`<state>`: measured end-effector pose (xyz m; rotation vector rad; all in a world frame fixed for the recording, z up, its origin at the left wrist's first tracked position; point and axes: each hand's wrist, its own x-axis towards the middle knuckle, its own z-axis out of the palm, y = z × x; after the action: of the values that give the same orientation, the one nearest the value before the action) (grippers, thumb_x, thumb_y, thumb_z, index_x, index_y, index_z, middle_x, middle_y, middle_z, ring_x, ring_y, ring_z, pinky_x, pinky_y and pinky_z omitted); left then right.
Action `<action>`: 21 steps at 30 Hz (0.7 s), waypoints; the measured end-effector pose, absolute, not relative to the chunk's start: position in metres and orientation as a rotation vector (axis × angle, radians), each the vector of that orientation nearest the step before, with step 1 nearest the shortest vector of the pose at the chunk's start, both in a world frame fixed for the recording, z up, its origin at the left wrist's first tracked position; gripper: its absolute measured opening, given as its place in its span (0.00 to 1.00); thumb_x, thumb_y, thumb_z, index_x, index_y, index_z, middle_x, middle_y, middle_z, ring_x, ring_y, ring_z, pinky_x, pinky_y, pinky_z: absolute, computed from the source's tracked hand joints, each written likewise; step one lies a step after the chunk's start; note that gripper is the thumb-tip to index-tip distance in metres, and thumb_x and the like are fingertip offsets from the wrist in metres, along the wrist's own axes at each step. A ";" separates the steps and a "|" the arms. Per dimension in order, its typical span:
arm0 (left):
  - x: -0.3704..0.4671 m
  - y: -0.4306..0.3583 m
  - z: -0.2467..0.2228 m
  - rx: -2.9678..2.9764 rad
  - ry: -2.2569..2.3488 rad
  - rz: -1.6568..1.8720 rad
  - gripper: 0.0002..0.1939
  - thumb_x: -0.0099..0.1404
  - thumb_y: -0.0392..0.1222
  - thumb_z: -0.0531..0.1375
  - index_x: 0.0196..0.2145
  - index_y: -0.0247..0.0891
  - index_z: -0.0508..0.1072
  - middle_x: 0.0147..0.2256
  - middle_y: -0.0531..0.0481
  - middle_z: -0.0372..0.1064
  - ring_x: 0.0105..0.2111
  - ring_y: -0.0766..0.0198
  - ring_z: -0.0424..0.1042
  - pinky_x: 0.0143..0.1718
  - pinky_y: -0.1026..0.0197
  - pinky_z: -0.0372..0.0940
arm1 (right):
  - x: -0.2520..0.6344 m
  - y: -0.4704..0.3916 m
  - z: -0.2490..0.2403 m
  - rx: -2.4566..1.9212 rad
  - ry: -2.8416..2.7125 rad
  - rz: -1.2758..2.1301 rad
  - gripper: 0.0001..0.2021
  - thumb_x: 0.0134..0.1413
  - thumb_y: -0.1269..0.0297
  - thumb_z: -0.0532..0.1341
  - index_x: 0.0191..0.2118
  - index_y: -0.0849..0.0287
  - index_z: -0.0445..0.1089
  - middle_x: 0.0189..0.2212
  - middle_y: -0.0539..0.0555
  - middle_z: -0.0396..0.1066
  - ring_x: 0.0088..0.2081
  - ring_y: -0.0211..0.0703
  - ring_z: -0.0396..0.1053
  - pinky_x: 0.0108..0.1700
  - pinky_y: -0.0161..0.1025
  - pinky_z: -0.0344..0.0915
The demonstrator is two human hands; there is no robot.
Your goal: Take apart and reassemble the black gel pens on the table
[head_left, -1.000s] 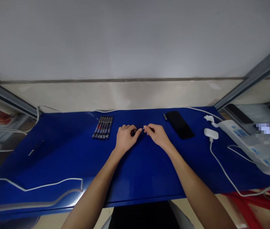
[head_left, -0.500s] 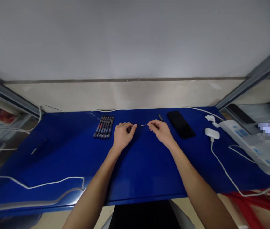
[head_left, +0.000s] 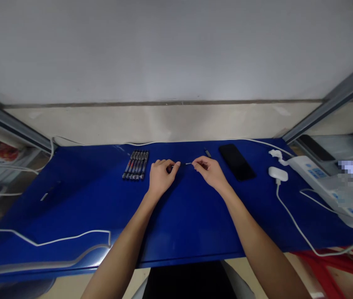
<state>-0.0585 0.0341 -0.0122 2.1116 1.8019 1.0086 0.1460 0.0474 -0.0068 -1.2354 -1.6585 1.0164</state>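
My left hand [head_left: 161, 176] is closed around a dark pen barrel [head_left: 169, 168], most of it hidden by the fingers. My right hand [head_left: 209, 171] pinches a thin pen refill [head_left: 188, 163] between thumb and forefinger, its narrow end pointing left at the left hand's fingertips. Just beyond the right hand's knuckles shows a short dark pen part [head_left: 207, 153]; whether that hand also holds it I cannot tell. Left of my left hand, several dark pens [head_left: 136, 165] lie side by side in a row.
A black phone [head_left: 236, 162] lies right of my right hand. Farther right are a white earbud case [head_left: 278, 174] on a cable and a white power strip [head_left: 329, 187]. A slim dark item [head_left: 45, 194] lies at the left of the blue table [head_left: 176, 232]. White cables cross the front left.
My left hand has shifted slightly right, and the gap between the hands has narrowed a little. The dark part beyond my right hand has moved slightly left and tilted.
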 end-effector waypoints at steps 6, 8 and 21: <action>-0.058 0.033 -0.011 2.129 1.778 1.018 0.20 0.69 0.55 0.54 0.28 0.40 0.75 0.23 0.51 0.68 0.28 0.63 0.64 0.36 0.58 0.53 | 0.144 0.048 -0.009 -1.223 -1.680 1.024 0.09 0.58 0.56 0.60 0.35 0.56 0.73 0.29 0.52 0.73 0.32 0.43 0.72 0.36 0.40 0.66; -0.058 0.033 -0.011 2.142 1.769 1.011 0.20 0.69 0.55 0.54 0.28 0.40 0.76 0.23 0.51 0.68 0.29 0.62 0.64 0.36 0.58 0.52 | 0.144 0.047 -0.008 -1.224 -1.702 1.010 0.09 0.59 0.57 0.60 0.35 0.56 0.73 0.29 0.52 0.73 0.31 0.43 0.70 0.35 0.39 0.65; -0.055 0.031 -0.011 2.185 1.738 1.013 0.19 0.68 0.55 0.55 0.28 0.40 0.75 0.24 0.51 0.69 0.30 0.62 0.64 0.37 0.58 0.52 | 0.133 0.041 -0.003 -1.229 -1.744 1.088 0.13 0.60 0.54 0.59 0.32 0.57 0.72 0.26 0.51 0.71 0.28 0.40 0.68 0.32 0.38 0.62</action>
<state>-0.0553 0.0306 -0.0106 2.1846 1.7380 1.0130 0.1332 0.0405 -0.0031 -1.2294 -1.7439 1.0885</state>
